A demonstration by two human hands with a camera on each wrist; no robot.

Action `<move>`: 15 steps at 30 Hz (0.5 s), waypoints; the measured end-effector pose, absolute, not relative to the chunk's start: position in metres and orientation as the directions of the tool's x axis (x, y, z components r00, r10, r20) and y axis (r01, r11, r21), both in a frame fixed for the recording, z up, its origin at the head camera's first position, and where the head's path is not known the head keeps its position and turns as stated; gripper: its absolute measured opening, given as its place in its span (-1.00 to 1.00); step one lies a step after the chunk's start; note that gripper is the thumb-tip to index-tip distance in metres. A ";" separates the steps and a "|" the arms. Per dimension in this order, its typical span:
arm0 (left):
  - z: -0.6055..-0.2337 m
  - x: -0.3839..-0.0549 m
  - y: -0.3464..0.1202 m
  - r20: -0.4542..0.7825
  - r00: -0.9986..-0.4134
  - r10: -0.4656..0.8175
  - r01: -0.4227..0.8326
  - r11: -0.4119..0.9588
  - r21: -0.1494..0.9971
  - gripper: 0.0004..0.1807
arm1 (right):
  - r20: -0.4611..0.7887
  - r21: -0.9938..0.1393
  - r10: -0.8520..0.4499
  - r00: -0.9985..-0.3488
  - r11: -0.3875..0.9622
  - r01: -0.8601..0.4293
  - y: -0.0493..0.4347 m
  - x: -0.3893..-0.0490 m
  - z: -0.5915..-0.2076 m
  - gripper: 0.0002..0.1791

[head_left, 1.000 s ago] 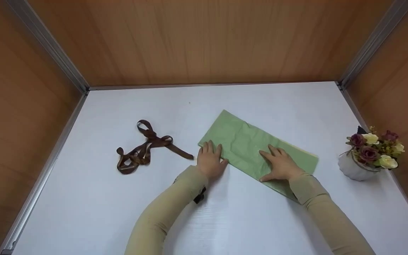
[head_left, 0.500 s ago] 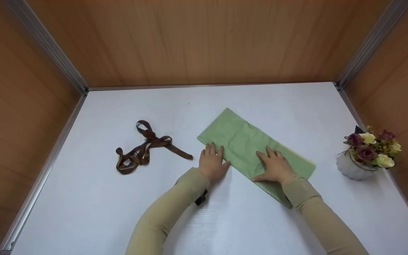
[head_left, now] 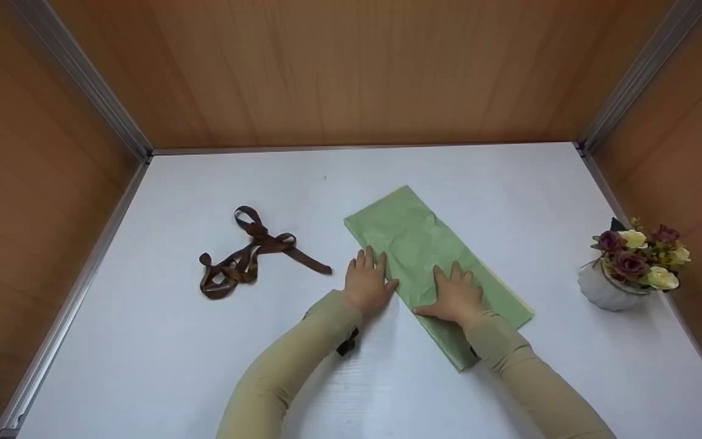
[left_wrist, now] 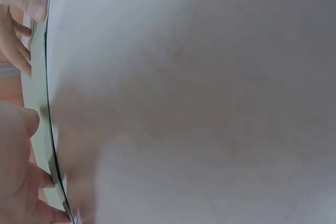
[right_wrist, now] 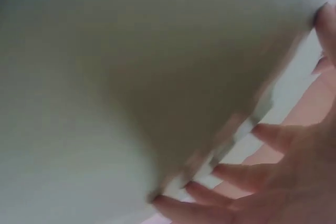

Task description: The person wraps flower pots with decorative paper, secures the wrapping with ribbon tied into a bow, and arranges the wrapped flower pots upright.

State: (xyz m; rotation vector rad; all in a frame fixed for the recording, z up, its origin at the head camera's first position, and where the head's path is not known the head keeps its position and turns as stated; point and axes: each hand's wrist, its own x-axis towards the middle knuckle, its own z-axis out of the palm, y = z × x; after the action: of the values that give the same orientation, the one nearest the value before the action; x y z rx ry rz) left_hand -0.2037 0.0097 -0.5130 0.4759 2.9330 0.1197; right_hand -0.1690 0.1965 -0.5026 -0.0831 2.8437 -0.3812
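A flat, folded green sheet, paper-like and slightly wrinkled [head_left: 412, 235], lies slanted on the white table. My left hand [head_left: 368, 288] touches its left long edge, with fingers extended. On top of the sheet's lower half, my right hand [head_left: 456, 297] rests with fingers spread and the thumb near that same edge. In the left wrist view the left hand [left_wrist: 18, 166] is at the sheet's edge [left_wrist: 38, 90], with fingers of the other hand above. The right wrist view has the right hand's [right_wrist: 262, 182] fingertips touching the green surface [right_wrist: 79, 103].
A tangled brown ribbon [head_left: 275, 244] lies left of the sheet. At the table's right side stands a white pot [head_left: 610, 289] of purple and cream flowers [head_left: 631, 263]. Wooden panels [head_left: 351, 73] enclose the table [head_left: 162, 366] at the back and both sides.
The green sheet has turned clockwise, its lower end swinging left toward me. My right hand has moved left with it; my left hand has shifted only slightly. Ribbon and flowerpot stay put.
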 end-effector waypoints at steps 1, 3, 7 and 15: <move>-0.513 -0.204 0.009 -0.158 -0.935 0.319 0.305 0.946 0.107 -0.25 | -0.266 -0.258 -0.085 -0.960 0.966 -0.014 0.192 -0.167 -0.503 0.16; -0.512 -0.203 0.009 -0.165 -0.934 0.317 0.302 0.947 0.108 -0.19 | -0.280 -0.236 -0.071 -0.957 0.972 -0.003 0.184 -0.164 -0.503 0.16; -0.511 -0.203 0.008 -0.175 -0.932 0.316 0.302 0.948 0.106 -0.07 | -0.287 -0.193 -0.056 -0.956 0.981 0.001 0.173 -0.158 -0.504 0.16; -0.511 -0.204 0.007 -0.189 -0.930 0.315 0.301 0.948 0.101 -0.04 | -0.243 -0.175 -0.147 -0.959 0.979 -0.106 0.188 -0.163 -0.495 -0.10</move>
State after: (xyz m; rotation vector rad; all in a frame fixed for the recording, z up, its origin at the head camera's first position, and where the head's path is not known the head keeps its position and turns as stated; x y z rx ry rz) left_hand -0.2039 0.0075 -0.5112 0.4637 2.8985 0.1031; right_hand -0.1625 0.1879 -0.4955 -0.1869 2.8681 -0.2329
